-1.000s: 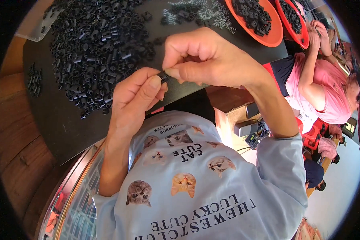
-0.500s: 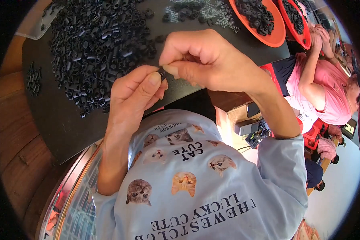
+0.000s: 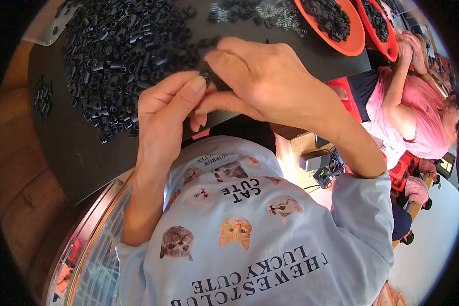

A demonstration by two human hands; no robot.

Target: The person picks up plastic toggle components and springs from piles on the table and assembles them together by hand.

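At the black table's [image 3: 61,158] near edge, the left hand [image 3: 160,109] pinches a small black plastic part [image 3: 205,72]; the right hand [image 3: 270,81] gapes beside it. Probably fitting; needs steady alignment.

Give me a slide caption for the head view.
Left hand holding a small black part, right hand close by, at a dark table heaped with black tubular pieces.

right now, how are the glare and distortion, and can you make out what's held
Head view: the dark table looks curved along its left edge; head view: glints dot the pile of black parts; head view: the small piece in the left hand is too dark to make out.
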